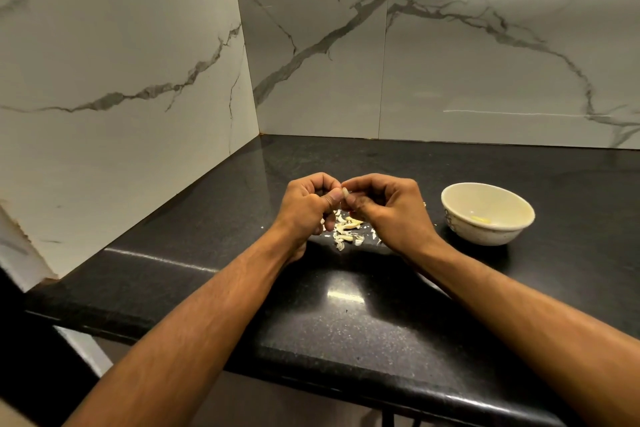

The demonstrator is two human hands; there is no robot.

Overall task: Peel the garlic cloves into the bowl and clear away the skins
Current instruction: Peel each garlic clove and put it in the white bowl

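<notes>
Partly hidden garlic clove (pixel 345 192) between both hands.

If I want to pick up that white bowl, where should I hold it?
Probably by the rim of the bowl, thumb inside and fingers outside, coming from the right or the near side. It stands upright and open on the counter, and both hands are busy to its left, so that side is crowded.

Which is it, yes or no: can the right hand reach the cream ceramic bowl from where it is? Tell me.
Probably yes. The right hand is beside the cream ceramic bowl, with only bare black countertop between, though it pinches a garlic clove.
</notes>
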